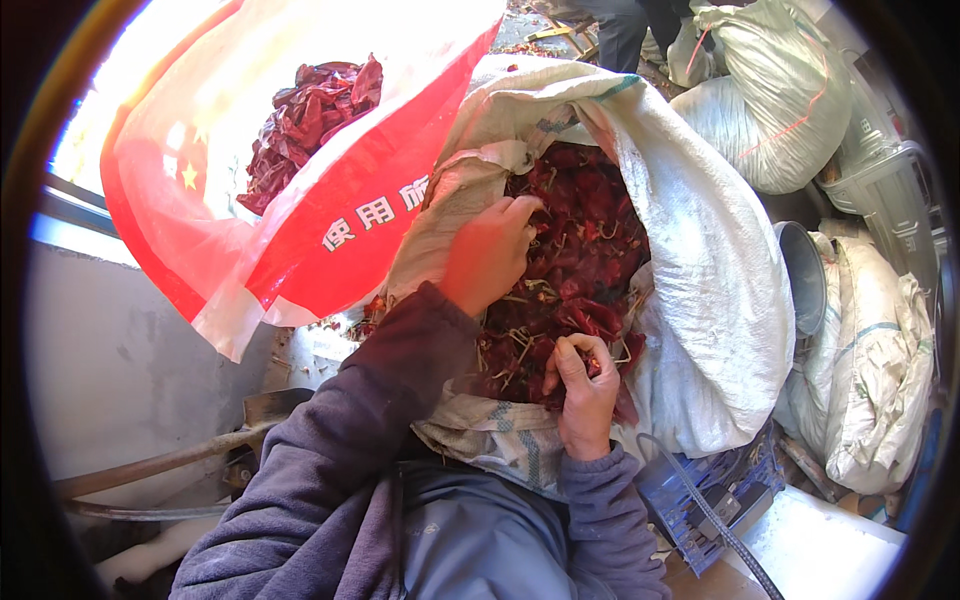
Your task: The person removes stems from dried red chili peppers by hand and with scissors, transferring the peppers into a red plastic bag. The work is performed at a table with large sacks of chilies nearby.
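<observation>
An open white woven sack (697, 300) stands before me, filled with dried red chili peppers (577, 225), many with pale stems. My left hand (491, 251) is over the sack's left part, its fingers curled at the peppers; whether it holds one is hidden. Lower down, my right hand (589, 386) pinches a dried red pepper between thumb and fingers near the sack's front edge. To the upper left, a red and clear plastic bag (337, 255) with printed characters and a yellow star lies spread, with a heap of dark red pepper pods (311, 124) in it.
Tied white sacks (780, 97) stand at the upper right, near a translucent plastic bin (874, 180). A grey bucket (802, 277) and folded sacks (874, 360) are at right. A blue plastic crate (705, 502) sits lower right. Wooden handles (150, 469) lie lower left. Another person's legs (622, 34) show behind.
</observation>
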A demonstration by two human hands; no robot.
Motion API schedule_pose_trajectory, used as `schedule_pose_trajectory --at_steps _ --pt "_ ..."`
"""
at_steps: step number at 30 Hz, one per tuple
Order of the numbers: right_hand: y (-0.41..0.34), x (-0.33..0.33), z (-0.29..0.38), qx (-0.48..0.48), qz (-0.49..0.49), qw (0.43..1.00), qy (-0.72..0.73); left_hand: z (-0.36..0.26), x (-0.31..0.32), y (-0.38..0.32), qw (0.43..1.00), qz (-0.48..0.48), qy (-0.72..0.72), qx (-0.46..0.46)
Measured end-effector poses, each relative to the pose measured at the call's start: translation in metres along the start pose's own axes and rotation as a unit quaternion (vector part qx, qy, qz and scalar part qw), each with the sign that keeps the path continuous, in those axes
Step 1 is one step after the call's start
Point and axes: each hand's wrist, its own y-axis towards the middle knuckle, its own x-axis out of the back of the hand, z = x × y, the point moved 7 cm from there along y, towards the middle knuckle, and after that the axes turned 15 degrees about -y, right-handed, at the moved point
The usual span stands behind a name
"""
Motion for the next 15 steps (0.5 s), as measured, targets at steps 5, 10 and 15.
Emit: schedule_pose_trajectory --at_steps 5,10,15 --pt "0.002 0.004 -0.021 -0.014 -0.007 1.0 -0.019 0.012 -0.044 0.021 0.959 0.135 0.243 0.06" --pt "0.0 0.007 -0.029 -0.003 -0.008 1.0 -0.015 0.02 -0.045 0.024 0.972 0.112 0.205 0.031" --pt "0.001 0.01 -0.035 -0.006 -0.009 1.0 -0.017 0.013 -0.039 0.022 0.977 0.084 0.18 0.077"
